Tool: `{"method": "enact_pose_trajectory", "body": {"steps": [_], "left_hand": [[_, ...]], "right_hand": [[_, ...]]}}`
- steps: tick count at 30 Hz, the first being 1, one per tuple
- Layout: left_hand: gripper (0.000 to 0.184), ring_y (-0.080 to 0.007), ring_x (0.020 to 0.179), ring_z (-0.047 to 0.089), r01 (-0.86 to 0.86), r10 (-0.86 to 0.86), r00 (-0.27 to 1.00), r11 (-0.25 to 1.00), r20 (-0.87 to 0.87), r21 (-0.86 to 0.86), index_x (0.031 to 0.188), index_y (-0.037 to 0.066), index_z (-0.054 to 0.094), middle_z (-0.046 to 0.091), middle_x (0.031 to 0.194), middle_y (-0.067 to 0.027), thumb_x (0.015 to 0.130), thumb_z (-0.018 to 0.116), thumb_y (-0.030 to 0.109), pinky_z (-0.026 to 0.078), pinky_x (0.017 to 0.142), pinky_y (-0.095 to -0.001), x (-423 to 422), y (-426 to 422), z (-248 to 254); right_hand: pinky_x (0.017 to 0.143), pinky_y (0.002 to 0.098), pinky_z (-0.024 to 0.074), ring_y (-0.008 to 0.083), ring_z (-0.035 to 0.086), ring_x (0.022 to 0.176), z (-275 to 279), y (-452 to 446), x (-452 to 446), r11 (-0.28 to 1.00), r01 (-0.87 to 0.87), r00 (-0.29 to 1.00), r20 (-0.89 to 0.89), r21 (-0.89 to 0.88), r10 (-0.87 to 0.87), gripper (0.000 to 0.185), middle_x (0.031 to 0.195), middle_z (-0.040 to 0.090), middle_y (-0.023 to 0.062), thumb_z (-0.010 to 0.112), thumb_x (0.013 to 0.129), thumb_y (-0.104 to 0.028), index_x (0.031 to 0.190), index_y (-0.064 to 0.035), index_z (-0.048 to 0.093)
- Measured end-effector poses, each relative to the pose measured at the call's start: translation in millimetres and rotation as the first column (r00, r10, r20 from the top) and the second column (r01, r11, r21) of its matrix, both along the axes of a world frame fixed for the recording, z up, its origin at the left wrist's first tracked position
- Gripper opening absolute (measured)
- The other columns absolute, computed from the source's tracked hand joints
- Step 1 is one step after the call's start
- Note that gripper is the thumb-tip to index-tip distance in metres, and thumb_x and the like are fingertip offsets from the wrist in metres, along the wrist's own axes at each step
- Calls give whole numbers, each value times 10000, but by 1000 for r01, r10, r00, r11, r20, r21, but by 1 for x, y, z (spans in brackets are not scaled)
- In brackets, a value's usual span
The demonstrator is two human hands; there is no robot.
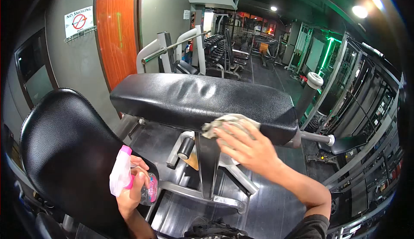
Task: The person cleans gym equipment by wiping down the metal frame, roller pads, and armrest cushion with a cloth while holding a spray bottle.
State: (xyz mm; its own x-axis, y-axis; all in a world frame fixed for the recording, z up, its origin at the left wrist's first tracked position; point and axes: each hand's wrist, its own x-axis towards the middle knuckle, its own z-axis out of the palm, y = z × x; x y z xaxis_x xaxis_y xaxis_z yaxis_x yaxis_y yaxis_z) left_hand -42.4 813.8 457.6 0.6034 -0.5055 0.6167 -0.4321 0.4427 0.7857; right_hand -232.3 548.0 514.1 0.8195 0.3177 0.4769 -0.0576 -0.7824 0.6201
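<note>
My left hand [134,186] is wrapped round the neck of a spray bottle [120,174] with a white and pink trigger head and a clear, labelled body. It is held upright in front of the black seat. With fingers stretched over it, my right hand [248,150] presses a pale, crumpled cloth [230,120] against the near side of a long black padded cushion [189,96]. The hand and cloth are slightly blurred. The cloth's underside is hidden.
A black padded seat [64,131] stands close on the left. Below the cushion are a metal frame [209,165] and a foam roller [186,147]. A barbell [172,47] rests on a rack behind. Dumbbells [213,45] line the back, and a machine [366,92] stands at right.
</note>
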Motion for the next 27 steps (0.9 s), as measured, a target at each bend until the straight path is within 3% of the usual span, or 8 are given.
{"method": "enact_pose_trajectory", "body": {"steps": [5, 10, 14, 18, 21, 23, 25, 27], "left_hand": [[341, -121, 599, 576, 44, -44, 998, 999, -55, -2, 1184, -57, 483, 568, 885, -154, 909, 611, 99, 470, 630, -274, 3, 2, -4], [317, -121, 615, 578, 115, -117, 991, 992, -61, -46, 1192, -58, 475, 566, 920, -159, 922, 583, 68, 473, 630, -266, 4, 0, -2], [363, -133, 542, 557, 20, -20, 1000, 999, -11, -40, 1204, -73, 437, 568, 871, -160, 961, 565, 164, 480, 582, -291, 3, -5, -4], [371, -133, 545, 562, -7, 5, 999, 998, -34, -58, 1201, -74, 438, 567, 876, -158, 961, 570, 177, 486, 585, -297, 2, -5, -1], [380, -135, 544, 564, -7, 4, 999, 998, -35, -65, 1196, -75, 438, 567, 877, -160, 959, 576, 187, 490, 591, -300, 3, -4, 1], [349, -133, 580, 578, 33, -48, 992, 991, -121, -128, 1208, -47, 483, 568, 916, -165, 903, 605, 72, 474, 589, -275, 2, -2, -2], [346, -136, 582, 579, 9, -26, 991, 991, -128, -132, 1200, -55, 484, 568, 898, -163, 897, 601, 62, 474, 589, -273, 2, -1, 0], [355, -138, 584, 582, 18, -33, 991, 993, -128, -120, 1197, -68, 484, 572, 898, -168, 889, 606, 61, 476, 593, -269, 3, 0, 0]], "right_hand": [[1120, 422, 359, 147, 516, 1260, -1, -21, -64, 984, 147, 980, 151, -104, -130, 202, 1338, 581, -75, 646, 817, -232, 1015, -259, 674], [1062, 431, 416, 160, 560, 1171, -12, -41, -105, 986, 158, 955, 260, -44, -142, 281, 1224, 632, -100, 739, 753, -244, 1009, -358, 714], [1072, 423, 406, 157, 562, 1170, -18, -41, -86, 988, 114, 937, 341, -108, -71, 293, 1217, 635, -98, 743, 761, -249, 1020, -380, 708], [1063, 400, 422, 155, 559, 1189, -8, -25, -43, 994, 31, 953, 302, -101, 1, 297, 1222, 638, -75, 739, 778, -220, 1050, -331, 692], [1074, 405, 416, 165, 555, 1200, -8, -11, 2, 997, -30, 954, 296, -71, 50, 257, 1246, 628, -50, 659, 826, -224, 1075, -280, 686], [1077, 412, 413, 179, 548, 1219, -9, -3, 34, 993, -91, 958, 267, -70, 107, 267, 1255, 625, -32, 619, 834, -227, 1095, -239, 678], [1081, 425, 407, 208, 528, 1258, -12, 7, 70, 978, -197, 955, 213, -63, 206, 267, 1281, 609, 24, 606, 823, -204, 1080, -154, 660], [1090, 427, 398, 212, 514, 1275, -18, 20, 107, 973, -229, 952, 202, -27, 230, 259, 1301, 593, 60, 604, 824, -203, 1069, -135, 652]]}}
